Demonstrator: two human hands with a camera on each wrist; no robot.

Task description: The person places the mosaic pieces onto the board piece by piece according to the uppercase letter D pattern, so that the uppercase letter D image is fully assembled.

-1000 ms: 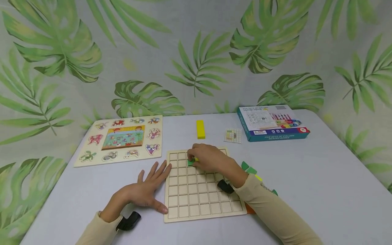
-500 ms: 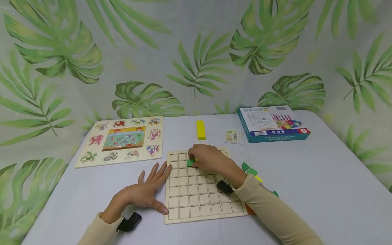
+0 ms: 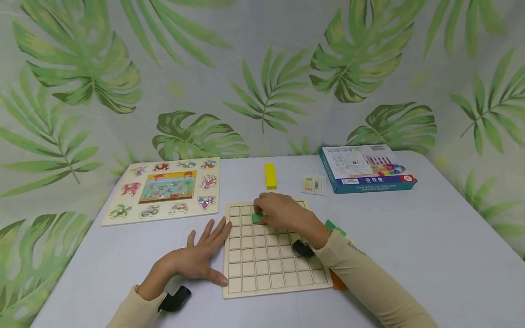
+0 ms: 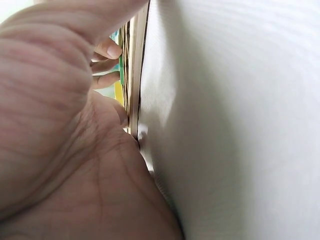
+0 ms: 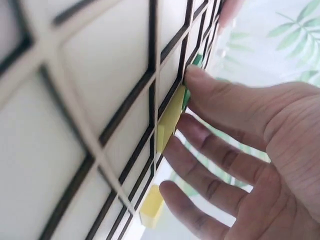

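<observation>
Backdrop: leaf-print cloth hangs behind your pale table (image 3: 430, 255).
Right hand: your right hand (image 3: 279, 213) curls over the far rows of the grid board (image 3: 279, 278), fingertips (image 5: 197, 80) pressing a green tile (image 3: 256, 218) into a cell; the fingers look bent round it so it drops in square.
Tile: it sits in the board's second row from the far edge, left of centre, with a yellow edge (image 5: 170, 117) showing beside it in the right wrist view.
Left hand: your left hand (image 3: 197, 257) lies flat with fingers spread, thumb and fingertips touching the board's left edge, most likely to stop it sliding while you press.
Left wrist view: only your palm (image 4: 55, 125), the board's edge and the table show.
Pieces by your right sleeve: green pieces (image 3: 334, 226) and one orange piece (image 3: 338, 282) lie just off the board's right edge, near to hand; your arm hides how many.
Beyond the board: one yellow block (image 3: 270, 176), one small pattern card (image 3: 314, 185), one boxed set (image 3: 365, 168) at far right.
Far left: one animal peg puzzle (image 3: 164, 189), well apart from your hands.
Count: one board, one tile held, two hands on the job.
</observation>
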